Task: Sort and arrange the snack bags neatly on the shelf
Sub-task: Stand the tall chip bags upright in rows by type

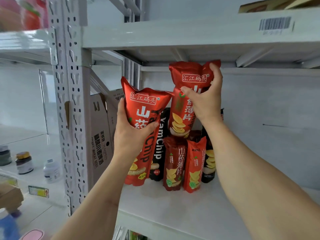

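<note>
Bare forearms reach up to the white shelf. Left hand grips a tall red bag, long axis upright, tilted slightly left. Right hand clasps a second red bag, raised upright above two standing small red bags and black bags. A cardboard box stands left.
</note>
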